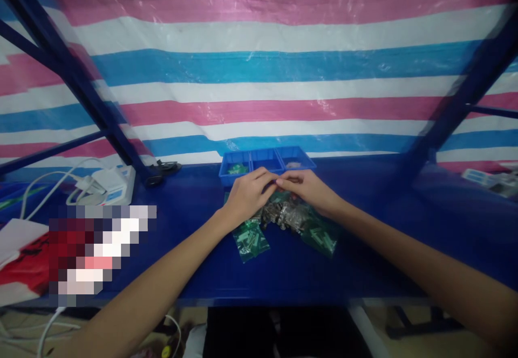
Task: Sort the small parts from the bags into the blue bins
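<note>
My left hand (251, 192) and my right hand (308, 186) meet at the fingertips above the blue table. Both are closed in a pinch, and whatever lies between the fingers is too small or hidden to name. Below them spreads a pile of small, shiny metal-looking parts (279, 213), some seemingly under clear plastic. A green-tinted plastic bag (251, 241) with pale strip-like pieces lies at the pile's left. Another green bag (321, 238) with similar pieces rests at its right, below my right hand.
Behind my hands stands a blue three-compartment tray (265, 159) with green packets on the left and something pale on the right. A white power strip (117, 185) with cables sits at the left. Blue metal posts (76, 77) frame the table before a striped plastic sheet (275, 67).
</note>
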